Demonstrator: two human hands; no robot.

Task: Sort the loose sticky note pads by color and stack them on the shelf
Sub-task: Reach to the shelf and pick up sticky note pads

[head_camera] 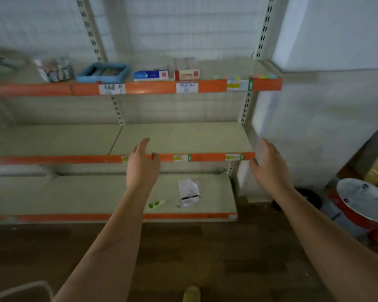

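Note:
Coloured sticky note pads (230,78) lie in a low row at the right end of the top shelf (153,87), with more pads (265,76) at its far right corner. They show pink, yellow, green and blue; the blur hides how they are grouped. My left hand (142,164) is raised in front of the middle shelf (179,138), fingers apart, holding nothing. My right hand (268,165) hovers by that shelf's right end, also open and holding nothing. Both hands are well below the pads.
The top shelf also carries a blue tray (103,73), a blue-white box (151,74), a red-white box (187,73) and a bag of items (54,69). Crumpled paper (188,192) and a green scrap (155,204) lie on the bottom shelf. A red container (362,203) stands at right.

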